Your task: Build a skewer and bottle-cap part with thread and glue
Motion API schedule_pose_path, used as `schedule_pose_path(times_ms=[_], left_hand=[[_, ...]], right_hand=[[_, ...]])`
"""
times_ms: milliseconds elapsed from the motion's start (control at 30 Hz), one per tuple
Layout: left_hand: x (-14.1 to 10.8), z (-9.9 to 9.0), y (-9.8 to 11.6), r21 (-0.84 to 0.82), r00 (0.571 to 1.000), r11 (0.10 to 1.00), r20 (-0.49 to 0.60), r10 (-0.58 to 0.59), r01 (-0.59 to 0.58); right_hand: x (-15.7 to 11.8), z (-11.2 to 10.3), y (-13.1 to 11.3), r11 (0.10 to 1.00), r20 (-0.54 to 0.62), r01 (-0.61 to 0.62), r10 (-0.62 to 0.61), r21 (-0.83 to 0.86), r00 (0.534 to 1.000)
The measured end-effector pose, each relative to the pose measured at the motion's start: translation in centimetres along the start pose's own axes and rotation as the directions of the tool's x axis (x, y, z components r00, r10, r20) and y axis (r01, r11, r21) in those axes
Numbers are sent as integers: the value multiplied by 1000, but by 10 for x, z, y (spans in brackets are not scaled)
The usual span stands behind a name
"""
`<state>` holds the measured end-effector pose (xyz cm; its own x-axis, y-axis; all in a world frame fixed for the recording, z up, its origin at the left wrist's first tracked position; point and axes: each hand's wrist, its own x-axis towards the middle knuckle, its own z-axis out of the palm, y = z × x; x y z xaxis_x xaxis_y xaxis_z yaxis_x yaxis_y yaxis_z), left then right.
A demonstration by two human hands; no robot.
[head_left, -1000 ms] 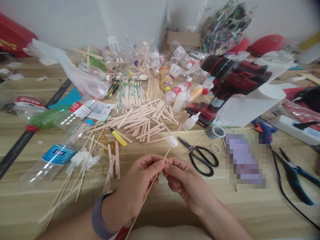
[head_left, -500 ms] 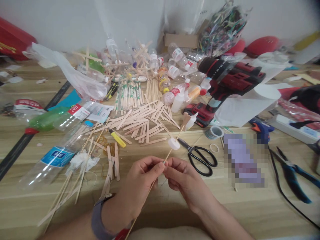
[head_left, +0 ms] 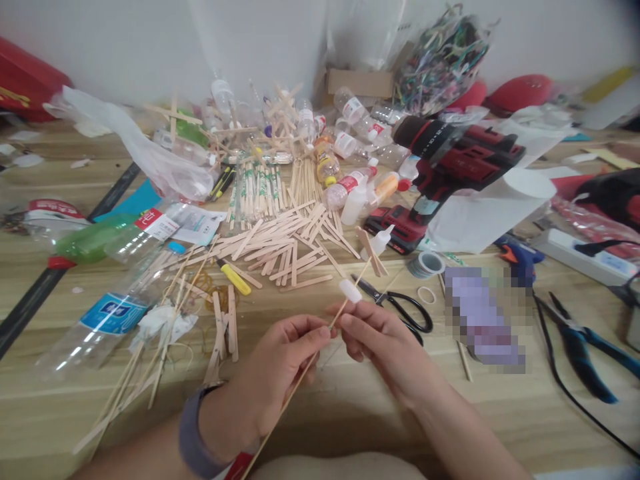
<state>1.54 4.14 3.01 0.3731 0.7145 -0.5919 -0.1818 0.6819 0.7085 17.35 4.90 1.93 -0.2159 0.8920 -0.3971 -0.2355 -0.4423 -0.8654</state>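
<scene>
A long thin wooden stick [head_left: 295, 387] runs diagonally between my hands, with a white disc [head_left: 351, 291] and a small wooden piece [head_left: 373, 252] at its upper end. My left hand [head_left: 293, 353] pinches the stick between thumb and fingers. Just to the right, my right hand [head_left: 383, 340] has its thumb and fingers pressed together beside the stick, below the disc; what they hold is too small to name. Black-handled scissors [head_left: 407, 308] lie behind my right hand, partly hidden by it.
Flat wooden sticks [head_left: 280, 247] lie in a pile ahead. A red and black drill [head_left: 450, 160] stands behind a tape roll [head_left: 427, 264]. Pliers [head_left: 580, 347] lie at the right, a yellow marker [head_left: 235, 277] and clear bottle [head_left: 100, 330] at the left.
My right hand has moved slightly right and up, its fingertips now nearer the disc. The disc and wooden piece on the stick have turned and shifted a little. My left hand still grips the stick.
</scene>
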Motion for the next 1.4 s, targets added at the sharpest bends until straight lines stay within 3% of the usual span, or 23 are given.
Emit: schedule_pose_path(times_ms=[300, 467, 567, 733, 867, 1400], left_hand=[[-1, -2, 6, 333, 979, 926, -33, 200, -178], [2, 1, 10, 245, 971, 946, -63, 232, -210], [5, 0, 10, 225, 960, 946, -99, 261, -234], [7, 0, 6, 203, 955, 943, -85, 285, -263], [9, 1, 2, 243, 950, 933, -98, 297, -266], [4, -1, -6, 349, 966, 915, -83, 245, -202]], right_hand=[[7, 10, 4, 993, 6, 79, -80, 92, 997], [3, 10, 8, 996, -44, 86, -85, 29, 995], [-3, 11, 13, 1000, -72, 18, -19, -10, 997], [-9, 18, 14, 977, 30, -155, 152, 149, 988], [-6, 21, 12, 935, 9, -235, 241, 265, 970], [-8, 19, 15, 884, -26, -234, 267, 405, 963]])
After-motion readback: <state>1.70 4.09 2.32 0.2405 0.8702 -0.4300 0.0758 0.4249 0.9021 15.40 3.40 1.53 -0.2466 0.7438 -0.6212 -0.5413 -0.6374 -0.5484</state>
